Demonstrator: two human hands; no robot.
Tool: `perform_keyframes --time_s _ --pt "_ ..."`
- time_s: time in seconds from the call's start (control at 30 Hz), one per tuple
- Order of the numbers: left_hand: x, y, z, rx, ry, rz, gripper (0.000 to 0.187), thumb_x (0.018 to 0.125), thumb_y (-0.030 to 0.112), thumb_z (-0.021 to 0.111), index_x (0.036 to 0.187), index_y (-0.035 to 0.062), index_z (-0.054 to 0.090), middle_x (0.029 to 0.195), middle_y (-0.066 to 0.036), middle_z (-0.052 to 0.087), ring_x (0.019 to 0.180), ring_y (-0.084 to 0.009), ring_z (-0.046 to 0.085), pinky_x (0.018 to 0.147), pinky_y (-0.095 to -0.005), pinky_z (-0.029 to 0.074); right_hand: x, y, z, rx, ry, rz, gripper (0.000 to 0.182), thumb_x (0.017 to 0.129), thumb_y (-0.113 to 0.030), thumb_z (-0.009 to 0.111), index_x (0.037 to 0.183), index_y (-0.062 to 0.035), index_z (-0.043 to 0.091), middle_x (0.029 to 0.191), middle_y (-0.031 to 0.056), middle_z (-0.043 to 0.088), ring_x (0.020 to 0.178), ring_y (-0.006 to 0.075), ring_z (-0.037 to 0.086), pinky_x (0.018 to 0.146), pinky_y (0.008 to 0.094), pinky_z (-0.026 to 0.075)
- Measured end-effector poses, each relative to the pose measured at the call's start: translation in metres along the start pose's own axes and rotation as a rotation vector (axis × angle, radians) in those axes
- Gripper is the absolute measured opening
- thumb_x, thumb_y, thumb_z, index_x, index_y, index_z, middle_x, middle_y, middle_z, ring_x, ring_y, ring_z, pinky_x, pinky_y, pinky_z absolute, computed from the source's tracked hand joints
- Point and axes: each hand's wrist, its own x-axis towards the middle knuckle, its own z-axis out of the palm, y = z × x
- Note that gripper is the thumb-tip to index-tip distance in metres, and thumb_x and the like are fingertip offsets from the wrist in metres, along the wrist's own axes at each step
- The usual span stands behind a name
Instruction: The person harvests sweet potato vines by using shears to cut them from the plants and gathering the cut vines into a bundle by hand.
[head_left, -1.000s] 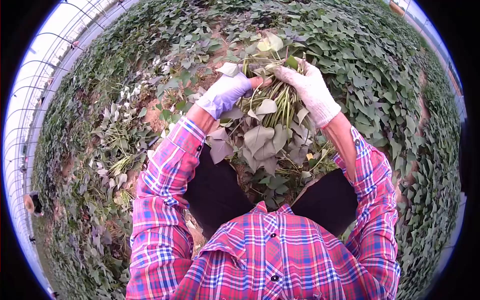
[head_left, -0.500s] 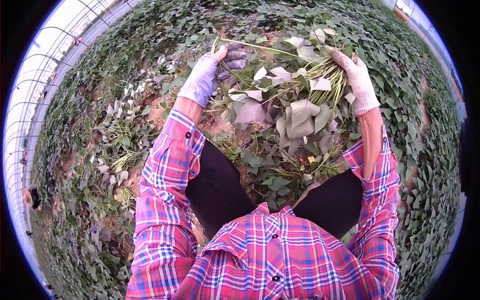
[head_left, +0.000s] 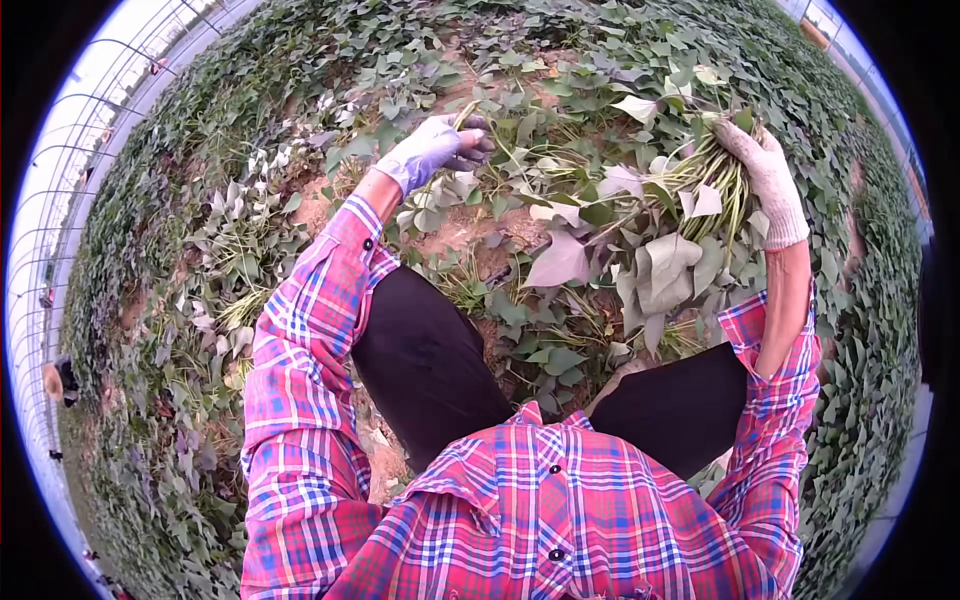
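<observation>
Change since the earlier frames: the two hands, once together over one bunch, now stand well apart. The left hand (head_left: 432, 150) has gone down and left to the ground vines; the right hand (head_left: 765, 180) has carried the bunch out to the right.

Left hand: pale glove, arm stretched forward, plaid sleeve (head_left: 310, 300) pushed up at the wrist. Fingers curled and pinching a vine stem (head_left: 462, 112) among the growing leaves, beside a patch of bare soil (head_left: 470, 235).

Right hand: white knit glove, forearm raised, wrist bent inward. Fingers closed tight around the stem ends of the bunch of cut vines (head_left: 650, 240), held above the ground; its leaves hang down and leftward, between the hand and the dark trouser knees (head_left: 430, 360).

Surroundings: leafy vine bed (head_left: 250, 130) on all sides; cut vines (head_left: 235, 270) lying at left.
</observation>
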Motion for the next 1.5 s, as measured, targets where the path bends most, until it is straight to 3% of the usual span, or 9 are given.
perform_keyframes --time_s 0.13,0.3,0.57,0.83,0.93,1.03,1.23,1.37,1.5 --pt "0.011 0.006 0.019 0.915 -0.080 0.123 0.073 0.071 0.017 0.071 0.135 -0.0015 0.042 0.113 -0.018 0.062 0.104 -0.0242 0.061 0.091 -0.0317 0.046 -0.010 0.009 0.043 -0.061 -0.090 0.075 0.031 0.085 -0.018 0.066 0.109 0.0010 0.061 0.096 0.0041 0.066 0.082 0.0079 0.061 0.075 0.0228 0.050" --pt "0.000 0.046 0.070 0.190 -0.196 0.368 0.076 0.083 0.031 0.069 0.140 -0.0039 0.032 0.136 -0.018 0.047 0.123 -0.0214 0.047 0.102 -0.0311 0.039 -0.005 0.004 0.082 -0.030 -0.158 0.041 0.030 0.084 -0.019 0.067 0.106 -0.0003 0.061 0.092 0.0030 0.065 0.076 0.0078 0.060 0.071 0.0223 0.049" --pt "-0.054 0.067 0.169 -0.345 -0.391 0.510 0.076 0.063 0.031 0.085 0.123 0.0009 0.051 0.114 -0.012 0.062 0.105 -0.0200 0.057 0.094 -0.0327 0.044 0.000 -0.023 0.095 0.332 0.157 -0.028 0.031 0.093 -0.016 0.055 0.118 0.0029 0.058 0.114 0.0093 0.062 0.101 0.0152 0.061 0.088 0.0279 0.048" --pt "-0.060 0.044 0.183 -0.203 -0.119 0.476 0.050 0.058 0.018 0.084 0.099 -0.0007 0.063 0.091 -0.011 0.069 0.082 -0.0215 0.064 0.075 -0.0334 0.051 0.001 -0.002 0.091 0.146 0.165 -0.136 0.039 0.096 -0.021 0.050 0.128 0.0017 0.051 0.122 0.0090 0.058 0.108 0.0145 0.056 0.092 0.0283 0.044" --pt "-0.016 0.026 0.195 0.403 -0.004 0.870 0.047 0.064 0.033 0.077 0.086 -0.0038 0.058 0.074 -0.017 0.062 0.067 -0.0277 0.060 0.068 -0.0387 0.049 -0.016 -0.015 0.095 0.042 0.169 -0.188 0.032 0.096 -0.022 0.054 0.118 0.0011 0.057 0.106 0.0038 0.063 0.094 0.0109 0.058 0.084 0.0264 0.046" --pt "-0.047 0.051 0.173 0.276 -0.010 0.585 0.054 0.057 0.039 0.079 0.082 -0.0038 0.058 0.070 -0.019 0.059 0.068 -0.0339 0.061 0.068 -0.0422 0.048 -0.035 -0.043 0.091 -0.086 0.096 -0.226 0.049 0.100 -0.036 0.041 0.135 -0.0016 0.043 0.131 0.0125 0.051 0.114 0.0189 0.053 0.092 0.0300 0.046" --pt "-0.018 0.056 0.166 0.388 0.484 0.814 0.031 0.061 0.033 0.070 0.075 0.0065 0.065 0.067 -0.014 0.062 0.064 -0.0339 0.061 0.058 -0.0417 0.049 -0.020 -0.025 0.055 0.036 -0.088 -0.238 0.067 0.098 -0.051 0.033 0.147 -0.0067 0.021 0.143 0.0157 0.035 0.128 0.0285 0.041 0.107 0.0408 0.031" --pt "-0.036 0.059 0.163 0.842 0.503 0.667 0.020 0.062 0.026 0.064 0.073 0.0100 0.066 0.063 -0.014 0.060 0.057 -0.0322 0.060 0.053 -0.0430 0.046 -0.023 0.001 0.070 -0.611 0.056 -0.436 0.054 0.098 -0.029 0.046 0.142 -0.0040 0.030 0.139 0.0131 0.040 0.122 0.0217 0.044 0.100 0.0341 0.039" --pt "-0.049 0.063 0.160 0.674 0.636 0.914 0.018 0.061 0.023 0.063 0.066 0.0064 0.066 0.056 -0.011 0.059 0.057 -0.0302 0.062 0.052 -0.0424 0.044 -0.023 -0.026 0.135 0.139 0.117 -0.230 0.044 0.095 -0.019 0.052 0.134 -0.0012 0.043 0.125 0.0102 0.054 0.111 0.0166 0.053 0.094 0.0308 0.043"
